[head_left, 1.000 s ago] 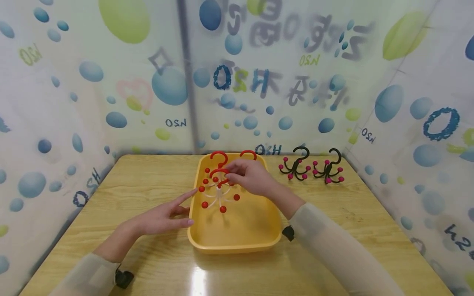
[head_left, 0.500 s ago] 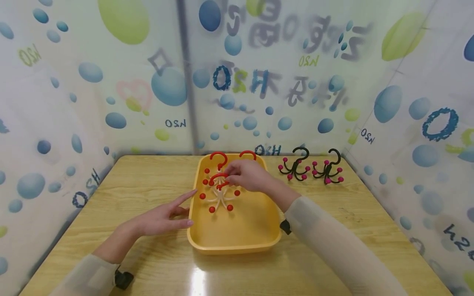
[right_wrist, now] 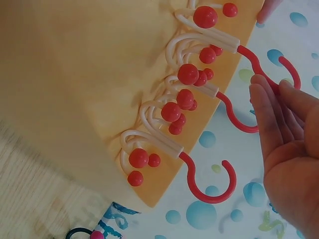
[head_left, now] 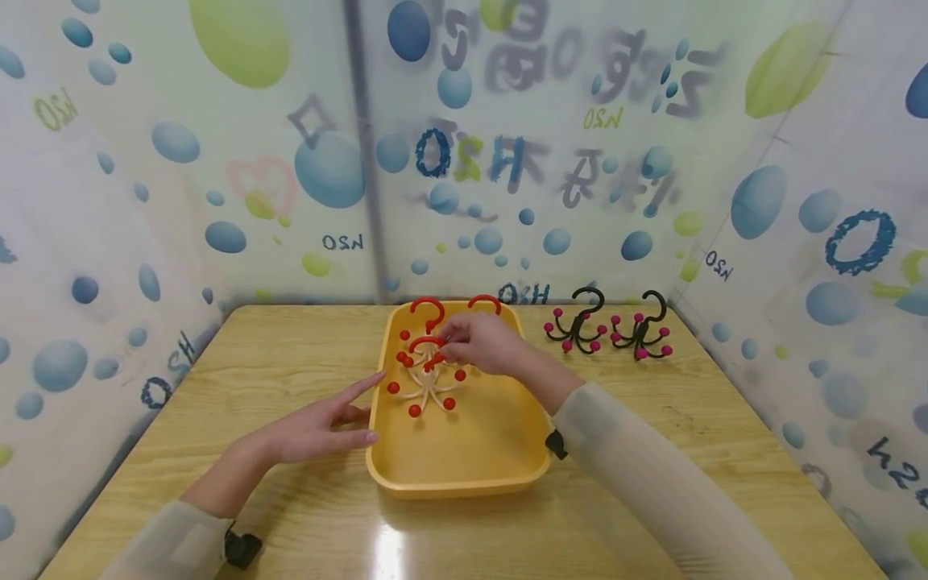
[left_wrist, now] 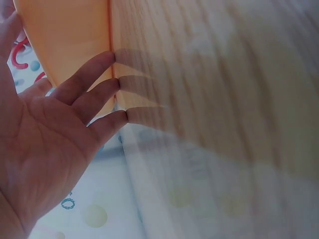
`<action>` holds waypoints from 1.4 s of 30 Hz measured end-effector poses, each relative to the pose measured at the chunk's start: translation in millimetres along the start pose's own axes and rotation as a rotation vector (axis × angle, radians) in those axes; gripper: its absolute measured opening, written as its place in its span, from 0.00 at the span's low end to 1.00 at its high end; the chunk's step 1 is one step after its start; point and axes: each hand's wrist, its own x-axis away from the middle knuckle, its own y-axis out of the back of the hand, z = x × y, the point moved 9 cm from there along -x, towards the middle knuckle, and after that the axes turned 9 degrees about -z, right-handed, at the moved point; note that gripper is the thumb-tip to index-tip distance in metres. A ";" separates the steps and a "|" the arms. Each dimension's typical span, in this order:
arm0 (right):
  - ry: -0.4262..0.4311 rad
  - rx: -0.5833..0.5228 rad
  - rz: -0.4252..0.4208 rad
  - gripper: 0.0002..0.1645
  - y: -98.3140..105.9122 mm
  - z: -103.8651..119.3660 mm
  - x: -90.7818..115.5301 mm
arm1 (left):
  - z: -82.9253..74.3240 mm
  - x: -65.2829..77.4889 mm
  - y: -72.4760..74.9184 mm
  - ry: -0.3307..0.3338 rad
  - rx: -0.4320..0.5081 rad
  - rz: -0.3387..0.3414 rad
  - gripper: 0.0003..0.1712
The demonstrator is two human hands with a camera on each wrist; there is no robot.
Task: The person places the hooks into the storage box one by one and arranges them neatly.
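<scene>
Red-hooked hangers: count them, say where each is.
3, all in the yellow tray: the front hanger, pinched by the right hand; the rear left hanger, behind it; the rear right hanger, partly hidden by that hand in the head view.

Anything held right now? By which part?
Right hand pinches the nearest white hanger by its red hook. Left hand holds nothing, spread at the edge of the yellow tray.
</scene>
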 end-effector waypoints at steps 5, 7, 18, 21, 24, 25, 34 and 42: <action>0.004 0.018 -0.005 0.12 0.6 1.4 0.9 | -0.3 0.1 -0.4 -0.010 0.016 -0.001 0.55; 0.013 0.025 -0.006 0.13 0.9 1.8 1.2 | -0.2 0.0 -0.6 -0.011 0.020 0.000 0.54; 0.068 0.012 -0.050 0.16 18.7 -16.7 14.3 | -2.2 0.5 -1.4 -0.019 0.013 -0.004 0.55; 0.044 0.010 -0.078 0.16 30.7 -26.7 24.4 | -2.8 0.3 -1.1 -0.028 0.012 -0.004 0.55; 0.018 -0.001 -0.106 0.16 43.4 -37.1 36.4 | -2.9 0.4 -1.0 -0.032 0.016 -0.002 0.55; 0.016 -0.002 -0.116 0.15 47.7 -40.6 40.4 | -2.7 0.4 -1.0 -0.030 0.017 -0.001 0.55; 0.017 -0.067 -0.217 0.13 85.3 -80.5 82.2 | -2.0 -0.8 -1.0 -0.005 0.004 -0.003 0.55; -0.043 -0.084 -0.295 0.17 111.9 -130.7 118.3 | -0.5 -0.3 -0.9 -0.008 -0.001 -0.001 0.55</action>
